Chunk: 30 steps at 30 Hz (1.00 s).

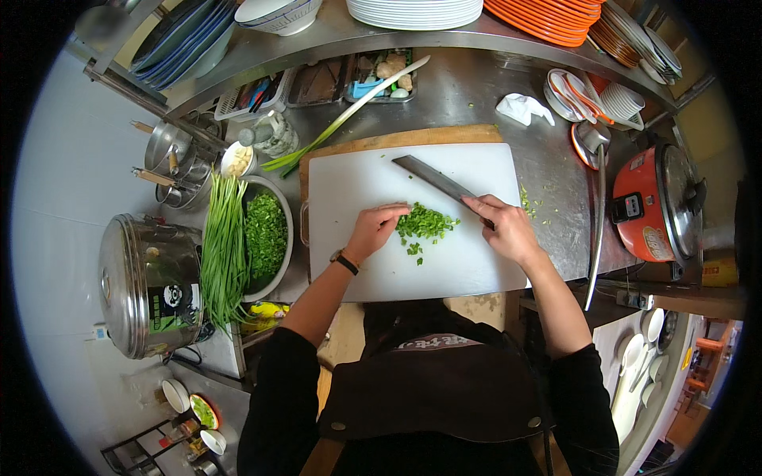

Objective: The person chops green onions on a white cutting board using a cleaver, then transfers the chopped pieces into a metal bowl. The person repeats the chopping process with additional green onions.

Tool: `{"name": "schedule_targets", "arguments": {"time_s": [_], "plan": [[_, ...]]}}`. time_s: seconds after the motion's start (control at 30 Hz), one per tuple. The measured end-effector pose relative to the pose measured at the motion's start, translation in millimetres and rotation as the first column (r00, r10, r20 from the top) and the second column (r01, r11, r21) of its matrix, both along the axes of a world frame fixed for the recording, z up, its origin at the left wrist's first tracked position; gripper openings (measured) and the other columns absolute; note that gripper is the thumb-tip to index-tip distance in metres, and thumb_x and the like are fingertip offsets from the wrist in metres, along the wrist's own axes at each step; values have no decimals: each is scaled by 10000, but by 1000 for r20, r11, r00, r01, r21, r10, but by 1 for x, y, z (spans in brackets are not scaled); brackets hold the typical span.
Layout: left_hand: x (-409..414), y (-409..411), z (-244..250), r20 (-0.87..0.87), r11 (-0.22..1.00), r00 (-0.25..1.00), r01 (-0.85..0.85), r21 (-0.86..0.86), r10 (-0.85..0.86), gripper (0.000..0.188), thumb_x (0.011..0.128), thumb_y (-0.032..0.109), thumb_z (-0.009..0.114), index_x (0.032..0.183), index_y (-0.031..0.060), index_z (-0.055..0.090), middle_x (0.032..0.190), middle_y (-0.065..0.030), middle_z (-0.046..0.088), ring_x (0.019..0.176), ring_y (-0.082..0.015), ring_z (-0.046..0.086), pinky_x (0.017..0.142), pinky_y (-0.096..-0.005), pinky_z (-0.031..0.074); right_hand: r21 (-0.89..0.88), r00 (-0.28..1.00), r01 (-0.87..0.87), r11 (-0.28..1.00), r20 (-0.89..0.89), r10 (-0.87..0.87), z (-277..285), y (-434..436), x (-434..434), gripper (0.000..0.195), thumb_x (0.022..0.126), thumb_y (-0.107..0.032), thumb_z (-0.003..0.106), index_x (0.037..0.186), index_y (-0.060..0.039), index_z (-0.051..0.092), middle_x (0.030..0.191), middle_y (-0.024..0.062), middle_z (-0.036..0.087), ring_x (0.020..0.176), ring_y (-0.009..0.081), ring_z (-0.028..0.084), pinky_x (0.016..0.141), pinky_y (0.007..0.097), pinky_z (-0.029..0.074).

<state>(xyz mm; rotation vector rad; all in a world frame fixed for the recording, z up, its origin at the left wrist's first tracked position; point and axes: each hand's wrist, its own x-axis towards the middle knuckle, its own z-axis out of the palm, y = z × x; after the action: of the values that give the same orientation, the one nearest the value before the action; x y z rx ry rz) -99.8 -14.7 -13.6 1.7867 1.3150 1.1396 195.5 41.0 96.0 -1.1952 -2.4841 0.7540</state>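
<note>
A pile of chopped green leaves or scallion (425, 221) lies on a white plastic cutting board (357, 178). My left hand (376, 229) rests at the pile's left side, fingers stretched out together and nothing seen in its grasp. To the right of the pile, my right hand (506, 229) grips a cleaver (433, 178), whose grey blade slants up and left above the greens. Most of its handle is hidden in my fingers. On the left, a bowl (290, 226) contains finely chopped greens (266, 235), with a bundle of long chives (223, 250) lying across its left side.
A wooden board (411, 138) is under the white one. One long scallion (357, 107) leans near a stone mortar (275, 134) and a cup of peeled garlic (239, 160). A steel pot (125, 285) stands left, a red rice cooker (652, 202) right. Overhead, a shelf (440, 40) carries stacked plates.
</note>
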Motion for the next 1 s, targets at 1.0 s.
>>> {"name": "schedule_targets", "arguments": {"time_s": [1.0], "plan": [[-34, -51, -11, 177, 948, 931, -312, -66, 319, 263, 923, 26, 590, 1169, -3, 676, 1227, -166, 669, 1163, -270, 633, 1020, -336, 469, -890, 111, 62, 452, -444, -889, -60, -159, 68, 568, 810, 85, 505, 1366, -31, 489, 833, 65, 605, 478, 166, 527, 446, 284, 452]]}}
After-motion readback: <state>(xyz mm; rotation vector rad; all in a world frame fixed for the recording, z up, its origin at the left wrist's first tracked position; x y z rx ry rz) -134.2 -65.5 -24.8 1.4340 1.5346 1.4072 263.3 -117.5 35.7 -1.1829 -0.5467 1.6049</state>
